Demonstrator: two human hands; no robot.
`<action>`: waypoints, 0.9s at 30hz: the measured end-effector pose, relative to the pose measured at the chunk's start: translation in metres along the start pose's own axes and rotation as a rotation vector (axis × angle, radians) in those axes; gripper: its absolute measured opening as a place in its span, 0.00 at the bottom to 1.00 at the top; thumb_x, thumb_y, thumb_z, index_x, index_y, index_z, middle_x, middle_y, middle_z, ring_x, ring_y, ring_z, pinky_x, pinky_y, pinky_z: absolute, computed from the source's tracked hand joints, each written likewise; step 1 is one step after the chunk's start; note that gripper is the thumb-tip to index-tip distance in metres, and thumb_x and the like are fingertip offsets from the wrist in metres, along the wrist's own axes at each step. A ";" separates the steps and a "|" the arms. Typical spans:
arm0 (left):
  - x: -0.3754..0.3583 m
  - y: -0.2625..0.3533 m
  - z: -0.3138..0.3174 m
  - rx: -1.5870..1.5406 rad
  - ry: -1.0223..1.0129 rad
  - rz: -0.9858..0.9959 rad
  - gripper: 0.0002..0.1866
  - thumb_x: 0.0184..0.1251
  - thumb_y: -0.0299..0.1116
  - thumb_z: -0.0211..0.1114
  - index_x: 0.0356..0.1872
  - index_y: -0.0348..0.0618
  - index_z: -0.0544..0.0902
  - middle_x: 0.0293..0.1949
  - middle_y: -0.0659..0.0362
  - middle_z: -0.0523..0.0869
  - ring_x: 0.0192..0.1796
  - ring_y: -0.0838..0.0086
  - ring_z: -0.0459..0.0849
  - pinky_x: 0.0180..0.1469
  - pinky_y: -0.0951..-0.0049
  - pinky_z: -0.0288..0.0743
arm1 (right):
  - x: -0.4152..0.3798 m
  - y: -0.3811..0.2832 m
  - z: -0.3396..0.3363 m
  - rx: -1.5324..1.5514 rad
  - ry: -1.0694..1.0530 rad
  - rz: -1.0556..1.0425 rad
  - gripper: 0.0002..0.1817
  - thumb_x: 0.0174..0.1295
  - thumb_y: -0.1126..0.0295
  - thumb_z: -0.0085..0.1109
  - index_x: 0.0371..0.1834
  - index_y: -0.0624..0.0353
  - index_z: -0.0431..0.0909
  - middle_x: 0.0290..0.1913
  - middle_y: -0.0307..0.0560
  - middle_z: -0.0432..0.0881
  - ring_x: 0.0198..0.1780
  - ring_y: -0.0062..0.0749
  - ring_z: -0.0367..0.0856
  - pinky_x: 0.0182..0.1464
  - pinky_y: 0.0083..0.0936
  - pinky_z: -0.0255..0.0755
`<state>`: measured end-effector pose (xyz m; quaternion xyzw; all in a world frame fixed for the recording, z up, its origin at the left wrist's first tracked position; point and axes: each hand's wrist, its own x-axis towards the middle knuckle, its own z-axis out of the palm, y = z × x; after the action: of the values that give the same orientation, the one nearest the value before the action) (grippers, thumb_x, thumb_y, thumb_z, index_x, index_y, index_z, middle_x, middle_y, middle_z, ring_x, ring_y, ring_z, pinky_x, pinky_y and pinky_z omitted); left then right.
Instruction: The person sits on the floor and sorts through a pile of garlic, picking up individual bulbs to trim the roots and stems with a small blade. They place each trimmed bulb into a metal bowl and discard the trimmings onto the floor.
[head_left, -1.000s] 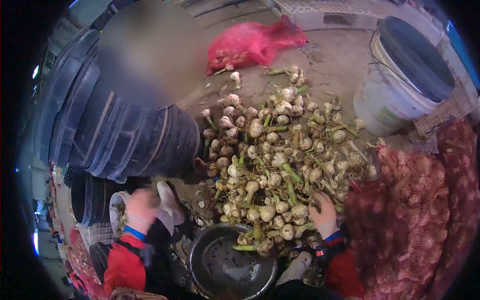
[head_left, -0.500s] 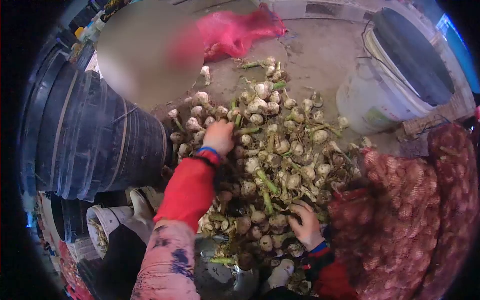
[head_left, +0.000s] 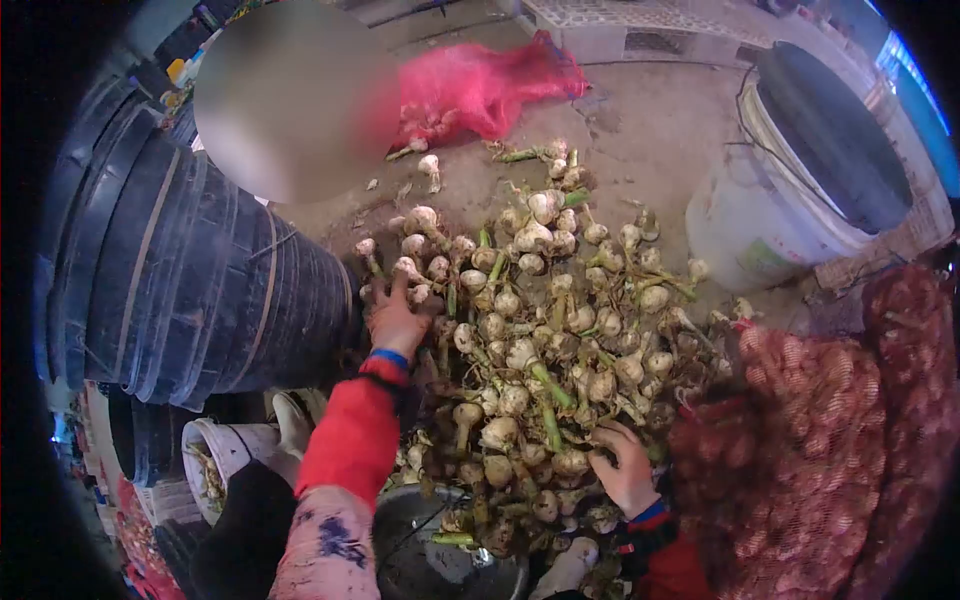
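I could pass a hand at 1 o'clock, over the floor (head_left: pixel 640 135) between the pink bag (head_left: pixel 480 88) at 12 and the white bucket (head_left: pixel 755 215) at 2. Stacked black tubs (head_left: pixel 205 280) wall off 9 o'clock beside my left hand (head_left: pixel 398 325), and 2 mesh sacks (head_left: pixel 815 440) block 4 o'clock near my right hand (head_left: pixel 626 470). Between the hands, the garlic heap (head_left: pixel 521 353) leaves me only the air above it, with the metal basin (head_left: pixel 415 565) at 6.

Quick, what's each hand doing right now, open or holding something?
Left hand: open, spread over the garlic.
Right hand: loosely curled at the garlic; whether it holds any cannot be told.
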<state>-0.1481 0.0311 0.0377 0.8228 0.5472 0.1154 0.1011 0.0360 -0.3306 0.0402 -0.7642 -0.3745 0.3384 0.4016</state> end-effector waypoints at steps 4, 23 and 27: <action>-0.008 0.015 0.028 -0.213 -0.433 -0.154 0.38 0.54 0.51 0.70 0.67 0.52 0.70 0.67 0.41 0.69 0.63 0.44 0.73 0.64 0.52 0.68 | 0.001 0.004 0.000 -0.046 0.000 0.033 0.17 0.54 0.71 0.64 0.48 0.64 0.81 0.57 0.57 0.78 0.62 0.52 0.73 0.63 0.39 0.68; 0.007 0.085 0.042 0.190 -0.293 0.471 0.14 0.56 0.35 0.62 0.44 0.51 0.84 0.37 0.52 0.85 0.44 0.56 0.85 0.43 0.55 0.78 | 0.003 0.019 0.014 -0.017 0.090 -0.092 0.18 0.52 0.74 0.65 0.48 0.59 0.80 0.56 0.56 0.78 0.61 0.52 0.74 0.63 0.40 0.67; 0.027 0.112 0.080 0.254 -0.378 0.363 0.17 0.58 0.33 0.59 0.50 0.53 0.82 0.37 0.50 0.86 0.42 0.53 0.86 0.42 0.54 0.79 | 0.004 0.020 0.013 0.100 0.055 -0.049 0.20 0.52 0.75 0.65 0.51 0.57 0.78 0.57 0.54 0.77 0.62 0.52 0.73 0.63 0.40 0.67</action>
<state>-0.0156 0.0098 -0.0039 0.9203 0.3724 -0.0935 0.0751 0.0333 -0.3305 0.0157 -0.7428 -0.3645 0.3259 0.4574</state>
